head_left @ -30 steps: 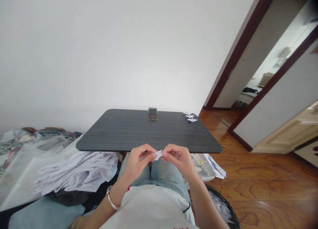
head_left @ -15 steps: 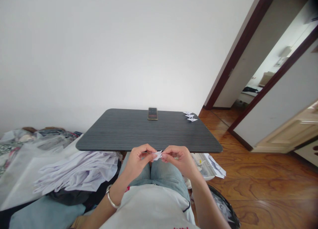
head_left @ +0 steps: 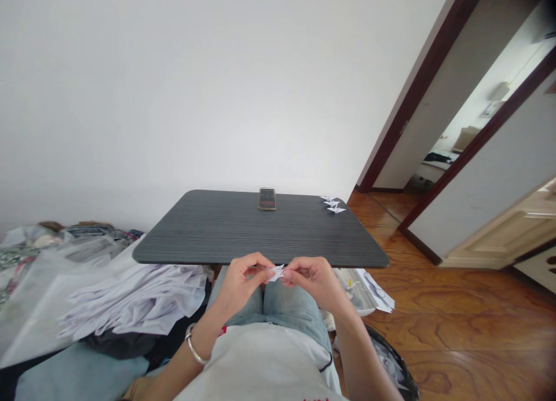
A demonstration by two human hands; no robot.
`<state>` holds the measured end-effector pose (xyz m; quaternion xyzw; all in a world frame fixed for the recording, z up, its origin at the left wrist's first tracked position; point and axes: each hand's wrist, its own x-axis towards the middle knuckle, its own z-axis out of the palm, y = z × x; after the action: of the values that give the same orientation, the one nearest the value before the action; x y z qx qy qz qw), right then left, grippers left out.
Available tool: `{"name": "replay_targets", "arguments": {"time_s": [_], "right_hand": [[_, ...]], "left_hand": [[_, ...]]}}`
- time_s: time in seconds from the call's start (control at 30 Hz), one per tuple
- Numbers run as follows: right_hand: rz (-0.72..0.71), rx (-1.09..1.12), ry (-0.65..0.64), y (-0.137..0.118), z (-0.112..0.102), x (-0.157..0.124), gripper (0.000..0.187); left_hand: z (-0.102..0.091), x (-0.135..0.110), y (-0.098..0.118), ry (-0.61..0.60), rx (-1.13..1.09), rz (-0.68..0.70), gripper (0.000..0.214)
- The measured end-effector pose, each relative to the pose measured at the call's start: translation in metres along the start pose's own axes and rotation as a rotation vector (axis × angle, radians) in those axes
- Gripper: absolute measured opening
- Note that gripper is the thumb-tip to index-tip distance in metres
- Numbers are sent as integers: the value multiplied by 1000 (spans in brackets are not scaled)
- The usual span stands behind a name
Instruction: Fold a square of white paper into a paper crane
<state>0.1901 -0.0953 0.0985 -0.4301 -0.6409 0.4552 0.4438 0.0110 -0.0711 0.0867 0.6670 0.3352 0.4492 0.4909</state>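
Between my two hands is a small piece of folded white paper (head_left: 275, 273), just in front of the table's near edge and above my lap. My left hand (head_left: 247, 278) pinches its left side between thumb and fingers. On the other side, the fingertips of my right hand (head_left: 311, 277) close on its right end. The fingers cover part of the paper, so its full shape is hard to make out. Several folded white paper cranes (head_left: 333, 204) stand in a row at the far right corner of the dark table (head_left: 208, 230).
A small dark framed device (head_left: 267, 199) lies at the table's back edge. White cloth (head_left: 139, 302) is heaped to my left. On my right are a plastic tray (head_left: 358, 294) with papers and a black-rimmed bin (head_left: 388, 360). A white wall rises behind the table.
Almost nothing differs. Both hands keep their grip on the folded paper, with only a slight shift of the fingers and the paper's angle.
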Motion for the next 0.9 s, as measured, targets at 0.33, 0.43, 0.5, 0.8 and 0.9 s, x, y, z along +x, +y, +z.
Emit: {"name": "replay_targets", "arguments": {"time_s": [0.33,0.43,0.5,0.8,0.9], "right_hand": [[-76,-153,-22,-3,-3,-2,16],[-87,-158,-29,-4,-3,-2,18],[-88,-156,-32,-4,-3,-2,18],[-100,-170,-26,-3,-2,-2,18],[-131,-194,-10,-2,-2,-2,17]], "left_hand": [[0,0,2,-3,30,1,13],[0,0,2,-5,21,-4,13],[0,0,1,-8,17,-3,13],[1,0,1,-2,24,-10,13],[1,0,1,-2,20,-12,13]]}}
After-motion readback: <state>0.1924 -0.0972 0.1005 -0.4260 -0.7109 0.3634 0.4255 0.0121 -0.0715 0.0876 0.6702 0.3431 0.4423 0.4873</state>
